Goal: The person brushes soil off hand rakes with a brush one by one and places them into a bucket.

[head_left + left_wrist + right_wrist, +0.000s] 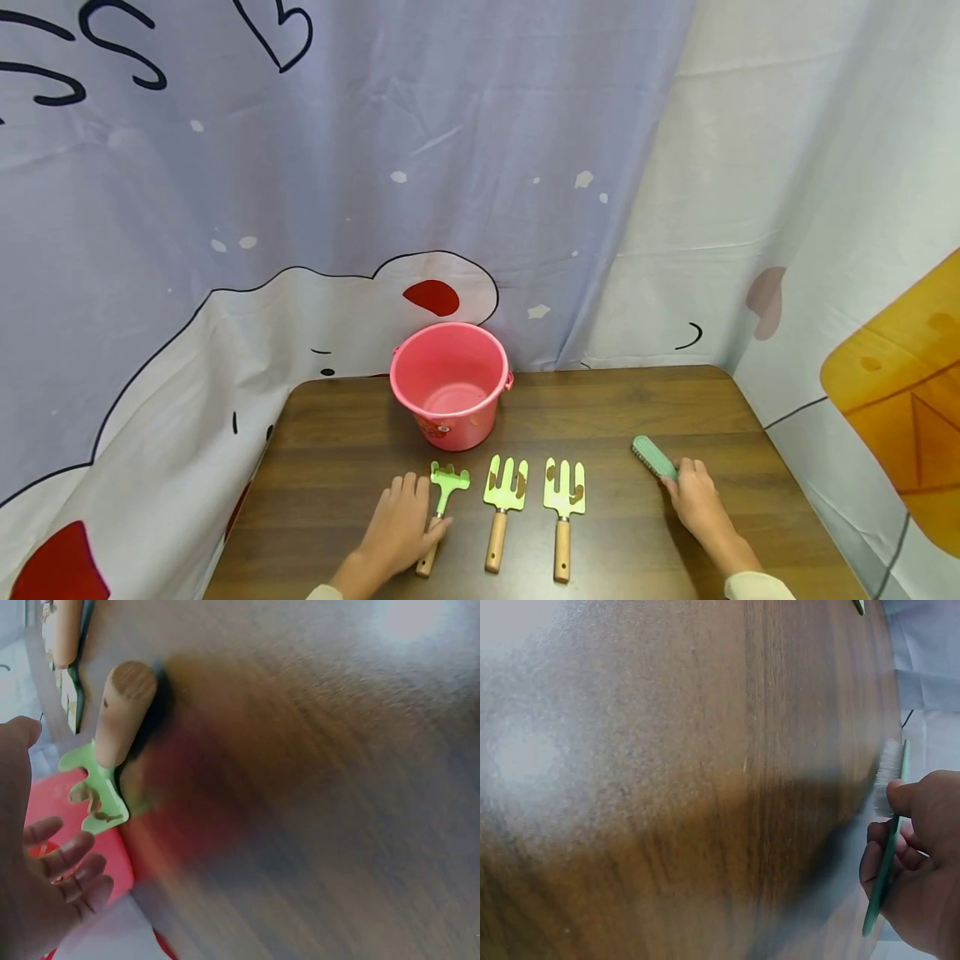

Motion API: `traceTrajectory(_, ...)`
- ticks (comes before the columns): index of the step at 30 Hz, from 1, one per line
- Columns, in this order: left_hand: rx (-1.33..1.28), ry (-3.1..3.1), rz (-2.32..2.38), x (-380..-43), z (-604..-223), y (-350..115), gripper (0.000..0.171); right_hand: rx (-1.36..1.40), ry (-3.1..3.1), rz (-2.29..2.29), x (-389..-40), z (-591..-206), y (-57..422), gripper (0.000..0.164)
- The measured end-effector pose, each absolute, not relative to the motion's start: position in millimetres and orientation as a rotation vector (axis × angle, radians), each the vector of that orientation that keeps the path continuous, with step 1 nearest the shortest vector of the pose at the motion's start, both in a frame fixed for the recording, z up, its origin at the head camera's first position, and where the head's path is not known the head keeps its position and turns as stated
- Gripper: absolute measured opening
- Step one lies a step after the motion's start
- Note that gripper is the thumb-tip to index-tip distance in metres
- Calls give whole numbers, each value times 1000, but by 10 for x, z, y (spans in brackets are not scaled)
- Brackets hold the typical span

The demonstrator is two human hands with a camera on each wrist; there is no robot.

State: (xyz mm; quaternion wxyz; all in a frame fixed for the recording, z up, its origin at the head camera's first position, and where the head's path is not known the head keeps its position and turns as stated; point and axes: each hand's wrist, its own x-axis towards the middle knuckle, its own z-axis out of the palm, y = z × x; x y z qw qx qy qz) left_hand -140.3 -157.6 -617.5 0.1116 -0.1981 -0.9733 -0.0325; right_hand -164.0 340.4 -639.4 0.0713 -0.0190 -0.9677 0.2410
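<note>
In the head view, my right hand [697,504] grips a green brush [654,457] above the right side of the table. Its white bristles [887,776] show in the right wrist view, with the thumb against them and the fingers curled round the green handle. My left hand [401,521] is held over a small hand rake [448,482], with fingers extended and nothing in them. That rake has a green head and a wooden handle [124,712]. To its right lie two hand forks, a middle fork [505,492] and a right fork [563,496], both with wooden handles.
A pink bucket [483,421] stands upright near the table's back edge, behind the rake and forks. The brown wooden table [600,400] meets a printed curtain [450,125] at the back and sides.
</note>
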Motion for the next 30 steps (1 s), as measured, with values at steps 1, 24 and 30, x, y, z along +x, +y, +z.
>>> traceTrajectory(1,-581,-2862,-97,-1395,-6193,-1572,66,-50,-2894,724,-1640,-6402,3406,37)
traceTrajectory(24,-481,-3134,-193,-1269,-6324,-1560,48,9,-2834,755,-1647,-6378,3377,34)
traceTrajectory(30,-457,-3047,-241,-1250,-6352,-1576,36,7,-2882,777,-1641,-6352,3390,36)
